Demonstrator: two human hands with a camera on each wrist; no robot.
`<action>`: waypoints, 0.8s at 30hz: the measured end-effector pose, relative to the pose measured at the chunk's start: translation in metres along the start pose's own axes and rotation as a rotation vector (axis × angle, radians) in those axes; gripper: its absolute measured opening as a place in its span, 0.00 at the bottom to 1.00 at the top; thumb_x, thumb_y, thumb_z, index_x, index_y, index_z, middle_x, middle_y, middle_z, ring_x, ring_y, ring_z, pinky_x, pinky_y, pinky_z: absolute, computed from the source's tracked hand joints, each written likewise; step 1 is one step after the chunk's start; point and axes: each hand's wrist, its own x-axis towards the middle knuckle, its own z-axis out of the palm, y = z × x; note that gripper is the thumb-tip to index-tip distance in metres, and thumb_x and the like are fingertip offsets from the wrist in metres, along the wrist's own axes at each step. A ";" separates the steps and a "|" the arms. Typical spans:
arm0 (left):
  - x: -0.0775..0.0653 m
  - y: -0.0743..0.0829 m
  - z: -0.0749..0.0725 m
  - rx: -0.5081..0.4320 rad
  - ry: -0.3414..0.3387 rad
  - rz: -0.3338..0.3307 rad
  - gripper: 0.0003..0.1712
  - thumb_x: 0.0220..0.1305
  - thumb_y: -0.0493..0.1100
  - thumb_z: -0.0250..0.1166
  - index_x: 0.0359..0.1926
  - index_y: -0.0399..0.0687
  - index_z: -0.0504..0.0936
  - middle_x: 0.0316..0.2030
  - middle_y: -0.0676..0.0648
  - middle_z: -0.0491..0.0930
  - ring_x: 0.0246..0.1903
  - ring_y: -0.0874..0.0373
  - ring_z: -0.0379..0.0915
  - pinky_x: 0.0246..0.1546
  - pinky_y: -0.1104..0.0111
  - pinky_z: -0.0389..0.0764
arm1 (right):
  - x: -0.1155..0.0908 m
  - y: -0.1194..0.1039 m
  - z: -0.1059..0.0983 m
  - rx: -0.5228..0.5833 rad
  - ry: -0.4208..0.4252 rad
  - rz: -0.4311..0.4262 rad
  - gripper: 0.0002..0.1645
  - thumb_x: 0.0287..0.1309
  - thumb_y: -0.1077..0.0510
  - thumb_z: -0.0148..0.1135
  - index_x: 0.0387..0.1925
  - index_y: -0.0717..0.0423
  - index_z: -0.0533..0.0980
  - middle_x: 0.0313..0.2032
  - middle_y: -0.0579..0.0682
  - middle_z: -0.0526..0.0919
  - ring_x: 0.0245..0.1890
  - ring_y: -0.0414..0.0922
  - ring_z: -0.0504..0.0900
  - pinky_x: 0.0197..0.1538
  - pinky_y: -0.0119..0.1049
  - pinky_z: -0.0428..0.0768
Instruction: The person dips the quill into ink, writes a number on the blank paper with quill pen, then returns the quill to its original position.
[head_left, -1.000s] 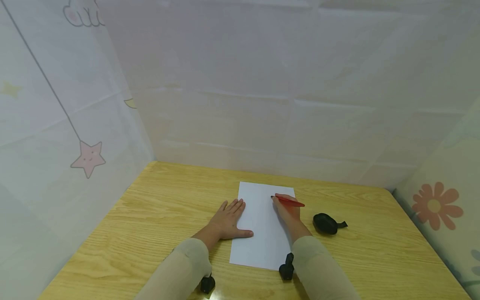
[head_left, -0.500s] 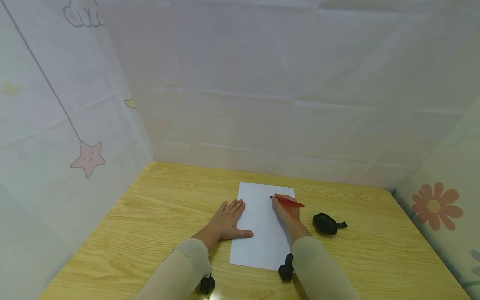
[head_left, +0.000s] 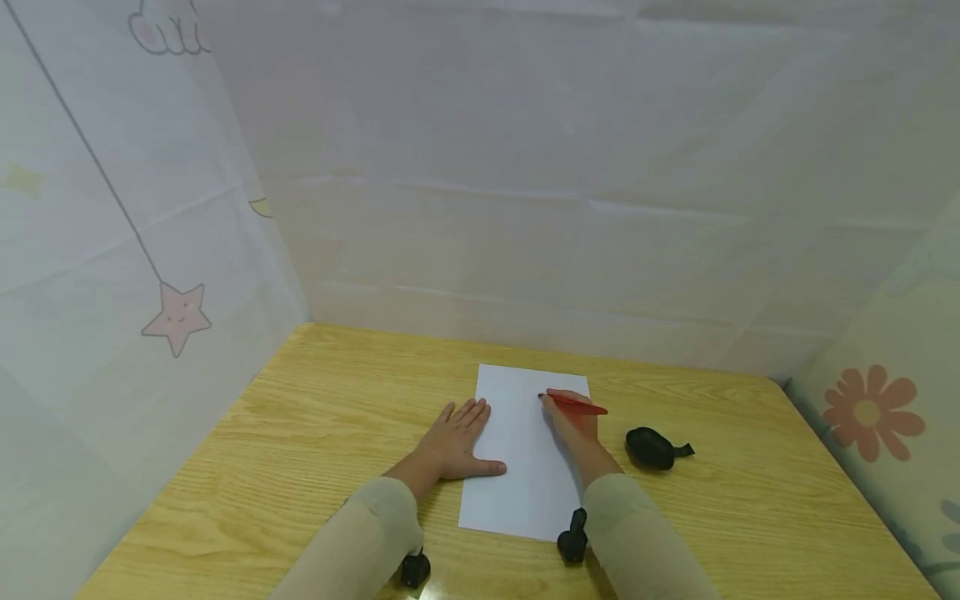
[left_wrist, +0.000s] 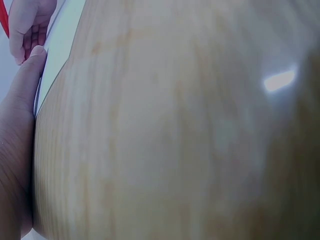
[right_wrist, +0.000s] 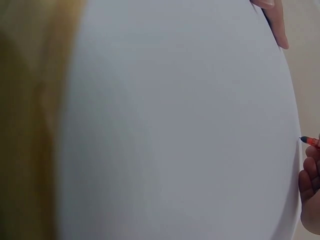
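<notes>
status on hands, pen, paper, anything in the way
Left hand flat across left edge of white rectangular paper. Right hand holds slender red pen, dark tip over paper. Black rounded object apart, right of paper, not blocking.

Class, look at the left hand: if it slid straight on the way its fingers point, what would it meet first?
Beyond the white paper under its fingertips, the left hand would probably meet the pale backdrop first; the red pen seems off to the right, though depth is unclear.

Pale beige slvs (head_left: 647,537), sm. blk wrist cams (head_left: 573,546).
</notes>
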 end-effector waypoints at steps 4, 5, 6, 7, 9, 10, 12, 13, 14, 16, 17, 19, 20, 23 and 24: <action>0.000 0.000 0.000 0.000 -0.002 0.000 0.64 0.55 0.84 0.45 0.78 0.48 0.43 0.79 0.50 0.42 0.78 0.56 0.35 0.77 0.53 0.40 | 0.000 -0.001 0.000 -0.041 -0.023 0.021 0.24 0.61 0.55 0.65 0.55 0.61 0.73 0.59 0.64 0.74 0.60 0.59 0.71 0.67 0.52 0.71; 0.001 0.000 0.000 -0.002 -0.002 0.000 0.64 0.55 0.84 0.45 0.78 0.48 0.43 0.79 0.50 0.41 0.78 0.56 0.35 0.77 0.53 0.40 | 0.001 -0.001 0.000 -0.050 -0.029 0.023 0.24 0.61 0.56 0.64 0.56 0.61 0.72 0.60 0.64 0.73 0.61 0.59 0.70 0.68 0.52 0.71; 0.001 0.000 0.000 -0.002 -0.003 -0.001 0.64 0.55 0.84 0.45 0.78 0.48 0.43 0.79 0.50 0.41 0.78 0.56 0.35 0.77 0.53 0.40 | 0.001 -0.001 0.000 -0.059 -0.032 0.026 0.25 0.61 0.55 0.64 0.56 0.61 0.72 0.60 0.64 0.73 0.62 0.60 0.69 0.68 0.53 0.70; 0.001 -0.001 0.001 -0.002 -0.003 -0.001 0.64 0.55 0.84 0.45 0.79 0.48 0.43 0.79 0.50 0.41 0.78 0.56 0.34 0.77 0.53 0.40 | 0.001 -0.002 0.000 -0.063 -0.036 0.030 0.25 0.61 0.55 0.64 0.57 0.61 0.71 0.61 0.64 0.72 0.62 0.60 0.69 0.68 0.53 0.70; 0.001 -0.001 0.001 -0.002 -0.002 -0.003 0.64 0.55 0.84 0.45 0.79 0.49 0.43 0.79 0.50 0.41 0.78 0.56 0.35 0.77 0.53 0.40 | 0.001 -0.002 0.001 -0.058 -0.043 0.038 0.25 0.61 0.55 0.64 0.57 0.62 0.70 0.61 0.64 0.71 0.63 0.60 0.68 0.69 0.53 0.69; 0.001 -0.001 0.001 -0.001 -0.001 -0.003 0.64 0.55 0.85 0.45 0.79 0.49 0.43 0.79 0.50 0.41 0.78 0.56 0.35 0.77 0.53 0.40 | 0.001 -0.003 0.001 -0.056 -0.046 0.043 0.26 0.61 0.55 0.64 0.58 0.62 0.70 0.61 0.64 0.71 0.63 0.60 0.68 0.69 0.54 0.69; 0.002 -0.001 0.002 0.001 0.001 -0.003 0.64 0.55 0.85 0.45 0.79 0.49 0.43 0.79 0.50 0.41 0.78 0.56 0.35 0.77 0.53 0.40 | 0.000 -0.004 0.000 -0.048 -0.053 0.055 0.27 0.61 0.56 0.64 0.58 0.62 0.69 0.62 0.64 0.70 0.63 0.60 0.67 0.69 0.53 0.68; 0.002 -0.001 0.002 0.000 0.002 -0.002 0.64 0.55 0.85 0.45 0.79 0.49 0.43 0.79 0.50 0.41 0.78 0.56 0.35 0.77 0.53 0.40 | 0.000 -0.004 0.000 -0.053 -0.056 0.061 0.28 0.61 0.55 0.64 0.59 0.62 0.68 0.62 0.64 0.70 0.64 0.61 0.67 0.70 0.53 0.68; 0.002 -0.001 0.002 0.001 0.003 -0.002 0.64 0.55 0.85 0.45 0.79 0.49 0.43 0.79 0.50 0.41 0.78 0.56 0.35 0.77 0.53 0.40 | 0.000 -0.004 0.000 -0.056 -0.060 0.065 0.28 0.61 0.55 0.64 0.59 0.61 0.68 0.62 0.64 0.70 0.64 0.61 0.67 0.70 0.54 0.68; 0.002 -0.002 0.002 0.000 0.003 -0.002 0.64 0.55 0.84 0.45 0.78 0.49 0.43 0.79 0.50 0.41 0.78 0.56 0.35 0.77 0.53 0.40 | 0.000 -0.005 -0.001 -0.059 -0.063 0.071 0.29 0.61 0.55 0.64 0.60 0.61 0.67 0.62 0.64 0.70 0.64 0.61 0.67 0.70 0.53 0.68; 0.002 -0.002 0.002 0.000 0.003 -0.001 0.64 0.55 0.84 0.45 0.79 0.49 0.43 0.79 0.50 0.41 0.78 0.56 0.35 0.77 0.53 0.40 | 0.000 -0.006 -0.001 -0.061 -0.064 0.073 0.29 0.61 0.54 0.64 0.59 0.61 0.67 0.62 0.63 0.71 0.64 0.60 0.67 0.70 0.53 0.68; 0.002 -0.002 0.001 -0.002 0.002 -0.002 0.64 0.55 0.84 0.45 0.78 0.49 0.43 0.79 0.50 0.41 0.78 0.56 0.35 0.77 0.53 0.40 | 0.001 -0.006 -0.001 -0.057 -0.065 0.076 0.29 0.61 0.54 0.65 0.60 0.60 0.67 0.62 0.63 0.71 0.64 0.60 0.67 0.70 0.53 0.68; 0.002 -0.001 0.001 -0.003 0.002 -0.002 0.64 0.55 0.84 0.45 0.78 0.49 0.43 0.79 0.50 0.41 0.78 0.56 0.35 0.77 0.53 0.40 | 0.001 -0.005 -0.001 -0.057 -0.067 0.071 0.28 0.61 0.54 0.64 0.59 0.60 0.68 0.62 0.63 0.71 0.64 0.60 0.67 0.70 0.53 0.68; 0.002 -0.002 0.001 -0.007 0.002 -0.002 0.64 0.55 0.84 0.45 0.78 0.49 0.44 0.79 0.50 0.41 0.78 0.56 0.35 0.77 0.53 0.40 | 0.002 -0.005 -0.001 -0.074 -0.071 0.069 0.28 0.61 0.54 0.65 0.59 0.60 0.69 0.61 0.63 0.72 0.63 0.60 0.68 0.70 0.52 0.68; 0.002 -0.002 0.001 -0.007 0.001 -0.002 0.64 0.55 0.84 0.45 0.78 0.49 0.44 0.79 0.50 0.41 0.78 0.56 0.35 0.77 0.53 0.40 | 0.002 -0.005 -0.001 -0.078 -0.074 0.068 0.28 0.61 0.54 0.65 0.59 0.60 0.69 0.61 0.63 0.72 0.63 0.60 0.69 0.70 0.52 0.68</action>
